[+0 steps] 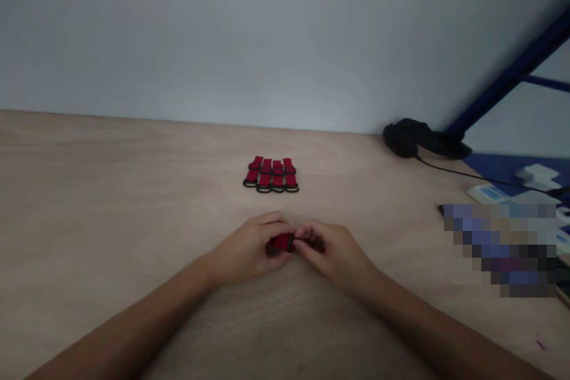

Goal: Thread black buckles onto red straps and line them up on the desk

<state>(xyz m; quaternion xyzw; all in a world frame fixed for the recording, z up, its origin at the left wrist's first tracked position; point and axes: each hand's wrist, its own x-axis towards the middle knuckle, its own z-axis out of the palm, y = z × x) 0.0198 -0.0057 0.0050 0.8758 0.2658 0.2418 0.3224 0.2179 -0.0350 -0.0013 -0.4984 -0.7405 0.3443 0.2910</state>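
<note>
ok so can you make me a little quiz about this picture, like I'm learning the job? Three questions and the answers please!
1. Count: how many red straps lie in the row on the table?
2. True or false: the row of straps touches the wall.
3. Pick one: what colour is the band in the fingers of the left hand? A) yellow B) green C) red

Key:
1. Four.
2. False; tabletop shows between them.
3. C; a black fitting sits at its end, by the fingertips of the right hand.
</note>
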